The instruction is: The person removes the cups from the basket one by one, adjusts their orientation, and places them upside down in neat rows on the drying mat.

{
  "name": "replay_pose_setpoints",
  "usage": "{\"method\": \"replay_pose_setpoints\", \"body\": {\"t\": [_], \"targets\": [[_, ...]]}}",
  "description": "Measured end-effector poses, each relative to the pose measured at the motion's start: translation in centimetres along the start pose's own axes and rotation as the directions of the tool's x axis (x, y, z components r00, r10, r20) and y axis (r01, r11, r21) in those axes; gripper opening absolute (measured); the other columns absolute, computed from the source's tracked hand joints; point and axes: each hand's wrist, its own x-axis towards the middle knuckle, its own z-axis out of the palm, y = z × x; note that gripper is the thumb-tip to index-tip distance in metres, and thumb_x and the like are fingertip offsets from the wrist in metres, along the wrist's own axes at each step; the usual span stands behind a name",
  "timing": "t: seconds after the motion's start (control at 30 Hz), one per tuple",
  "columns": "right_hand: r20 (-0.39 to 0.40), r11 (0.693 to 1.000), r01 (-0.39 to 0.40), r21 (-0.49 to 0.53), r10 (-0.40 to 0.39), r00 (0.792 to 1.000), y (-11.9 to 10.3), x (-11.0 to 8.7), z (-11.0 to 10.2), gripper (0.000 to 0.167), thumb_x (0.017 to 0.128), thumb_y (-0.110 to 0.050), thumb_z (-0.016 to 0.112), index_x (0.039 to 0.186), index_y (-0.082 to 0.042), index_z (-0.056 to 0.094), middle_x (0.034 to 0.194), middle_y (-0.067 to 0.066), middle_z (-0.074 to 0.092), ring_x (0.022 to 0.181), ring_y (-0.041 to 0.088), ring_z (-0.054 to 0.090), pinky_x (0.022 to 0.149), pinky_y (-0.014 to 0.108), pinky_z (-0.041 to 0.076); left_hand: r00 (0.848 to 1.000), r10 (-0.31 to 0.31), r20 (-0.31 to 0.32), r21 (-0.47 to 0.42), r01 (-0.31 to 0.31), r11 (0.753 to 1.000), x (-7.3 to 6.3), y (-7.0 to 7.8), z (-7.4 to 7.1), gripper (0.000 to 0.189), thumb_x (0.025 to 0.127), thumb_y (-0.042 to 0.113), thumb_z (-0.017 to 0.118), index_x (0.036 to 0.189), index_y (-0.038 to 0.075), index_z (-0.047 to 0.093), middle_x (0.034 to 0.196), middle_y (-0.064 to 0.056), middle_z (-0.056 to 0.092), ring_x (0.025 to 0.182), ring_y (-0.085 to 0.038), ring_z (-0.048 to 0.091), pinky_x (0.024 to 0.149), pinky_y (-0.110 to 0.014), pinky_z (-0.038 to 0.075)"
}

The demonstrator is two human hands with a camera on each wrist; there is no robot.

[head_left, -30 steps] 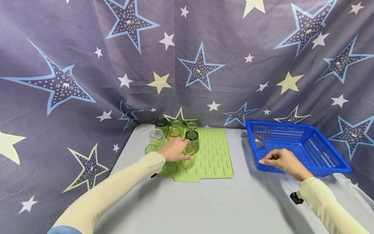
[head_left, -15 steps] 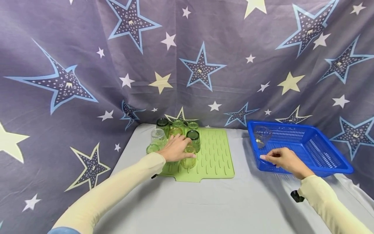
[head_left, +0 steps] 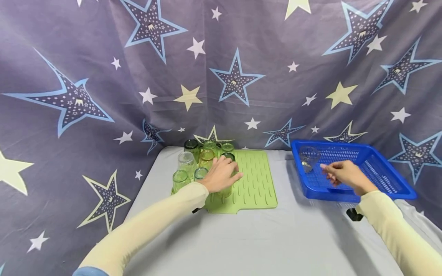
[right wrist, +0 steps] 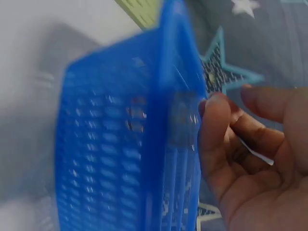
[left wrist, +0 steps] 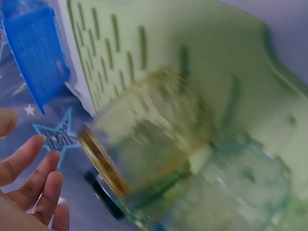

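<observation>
My left hand hovers over the front of a group of glasses, its fingers spread loosely and holding nothing. In the left wrist view its fingertips are apart from a yellow glass, which the head view mostly hides behind the hand. Beside it stand a bluish glass, a green glass, a clear glass and an amber-rimmed glass. A dark green glass is partly covered by the fingers. My right hand, loosely curled around nothing, is over the blue basket.
The glasses stand on a light green ridged mat, its right part bare. More green glasses are at the back left. Inside the basket's left end is a clear glass. A star-patterned curtain hangs behind the white-covered table.
My left hand has moved to the right from the glasses, uncovering the bluish and amber-rimmed ones. My right hand has shifted right and away from me, from the basket's front left corner to over its inside.
</observation>
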Motion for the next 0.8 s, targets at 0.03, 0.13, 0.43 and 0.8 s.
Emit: {"method": "replay_pose_setpoints", "body": {"t": [0.03, 0.13, 0.43, 0.8], "targets": [[-0.013, 1.0, -0.005, 0.003, 0.005, 1.0, 0.2, 0.2, -0.6, 0.057, 0.107, -0.044, 0.055, 0.114, 0.011, 0.067, 0.082, 0.003, 0.067, 0.073, 0.016, 0.064, 0.069, 0.036, 0.06, 1.0, 0.003, -0.009, -0.004, -0.003, 1.0, 0.3, 0.5, 0.1, 0.032, 0.103, 0.052, 0.058, 0.103, 0.022, 0.071, 0.1, 0.006, 0.063, 0.091, -0.016, 0.045, 0.084, -0.036, 0.034], [-0.034, 0.999, -0.042, -0.01, 0.042, 0.999, 0.8, 0.6, -2.1, 0.06, 0.108, -0.046, 0.051, 0.118, 0.011, 0.066, 0.084, 0.002, 0.068, 0.072, 0.015, 0.062, 0.068, 0.036, 0.059, 1.0, 0.021, -0.018, -0.026, -0.021, 0.999, 1.2, 2.1, 0.6, 0.032, 0.104, 0.05, 0.057, 0.103, 0.022, 0.073, 0.104, 0.006, 0.067, 0.097, -0.015, 0.049, 0.089, -0.036, 0.038], [-0.069, 0.979, -0.179, -0.099, 0.172, 0.983, 3.0, 1.7, -4.7, 0.068, 0.108, -0.05, 0.045, 0.125, 0.014, 0.06, 0.08, 0.0, 0.066, 0.073, 0.016, 0.062, 0.066, 0.035, 0.057, 0.995, 0.081, 0.049, -0.236, -0.068, 0.969, 4.1, 8.3, 3.5, 0.026, 0.105, 0.041, 0.06, 0.103, 0.018, 0.073, 0.093, 0.013, 0.068, 0.089, -0.006, 0.056, 0.1, -0.031, 0.043], [-0.033, 0.973, -0.194, -0.126, 0.192, 0.981, 2.5, 2.4, -4.5, 0.057, 0.109, -0.042, 0.046, 0.112, 0.012, 0.066, 0.072, 0.0, 0.064, 0.069, 0.019, 0.061, 0.061, 0.036, 0.055, 0.988, -0.037, 0.148, -0.564, 0.115, 0.818, 6.5, 15.2, 8.3, 0.03, 0.104, 0.045, 0.06, 0.094, 0.02, 0.073, 0.079, 0.016, 0.062, 0.069, -0.002, 0.057, 0.065, -0.018, 0.048]]}}
